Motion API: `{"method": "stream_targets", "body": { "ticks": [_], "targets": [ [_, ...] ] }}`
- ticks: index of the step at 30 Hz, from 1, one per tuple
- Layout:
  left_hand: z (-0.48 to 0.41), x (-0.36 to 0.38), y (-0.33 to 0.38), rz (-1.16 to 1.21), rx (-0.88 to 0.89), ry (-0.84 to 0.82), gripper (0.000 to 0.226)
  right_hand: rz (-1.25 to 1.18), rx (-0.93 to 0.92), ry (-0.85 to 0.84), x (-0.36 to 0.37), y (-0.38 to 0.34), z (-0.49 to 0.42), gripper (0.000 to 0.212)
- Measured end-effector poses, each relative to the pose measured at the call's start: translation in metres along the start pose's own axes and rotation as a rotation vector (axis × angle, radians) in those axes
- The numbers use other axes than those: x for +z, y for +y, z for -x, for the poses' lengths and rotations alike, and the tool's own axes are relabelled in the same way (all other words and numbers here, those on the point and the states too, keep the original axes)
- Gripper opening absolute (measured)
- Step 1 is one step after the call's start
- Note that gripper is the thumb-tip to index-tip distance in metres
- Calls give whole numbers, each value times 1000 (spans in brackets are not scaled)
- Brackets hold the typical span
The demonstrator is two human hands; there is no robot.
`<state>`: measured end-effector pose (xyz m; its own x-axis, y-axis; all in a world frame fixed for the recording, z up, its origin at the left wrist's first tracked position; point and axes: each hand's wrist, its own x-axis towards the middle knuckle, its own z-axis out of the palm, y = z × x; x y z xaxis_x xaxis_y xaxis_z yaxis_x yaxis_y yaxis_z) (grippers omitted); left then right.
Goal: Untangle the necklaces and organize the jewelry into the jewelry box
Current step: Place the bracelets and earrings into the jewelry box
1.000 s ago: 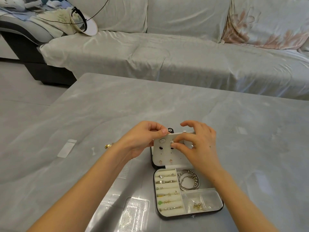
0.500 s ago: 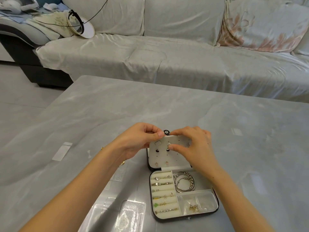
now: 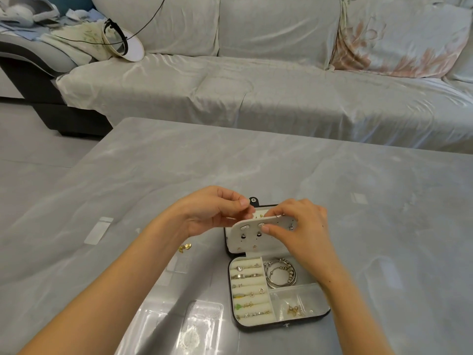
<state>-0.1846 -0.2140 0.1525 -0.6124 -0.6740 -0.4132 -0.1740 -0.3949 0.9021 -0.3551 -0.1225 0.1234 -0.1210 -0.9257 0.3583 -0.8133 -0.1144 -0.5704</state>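
Fingers point(image 3: 280, 211) of the right hand point(image 3: 304, 228) are curled on the light, bendy earring flap point(image 3: 247, 240), best held by its edge; what is pinched by the left hand point(image 3: 212, 213) cannot be told.

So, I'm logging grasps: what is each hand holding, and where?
Right hand pinches the earring panel at its top edge, thumb on the front. Left hand pinches with its fingertips at that same edge; what, cannot tell.

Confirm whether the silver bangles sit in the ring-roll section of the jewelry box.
No, the silver bangles lie in the separate compartment to the right of the ring rolls.
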Motion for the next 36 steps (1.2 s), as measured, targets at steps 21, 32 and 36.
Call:
{"method": "stream_targets", "body": {
  "ticks": [21, 32, 36],
  "targets": [
    [-16, 16, -25, -90, -202, -410, 25, -48, 26, 173, 8, -2, 42, 21],
    [-17, 17, -27, -50, -221, -345, 25, -27, 28, 179, 9, -1, 41, 20],
    [-17, 16, -29, -16, -213, -336, 23, -21, 21, 181, 9, -1, 41, 20]
  ]
}}
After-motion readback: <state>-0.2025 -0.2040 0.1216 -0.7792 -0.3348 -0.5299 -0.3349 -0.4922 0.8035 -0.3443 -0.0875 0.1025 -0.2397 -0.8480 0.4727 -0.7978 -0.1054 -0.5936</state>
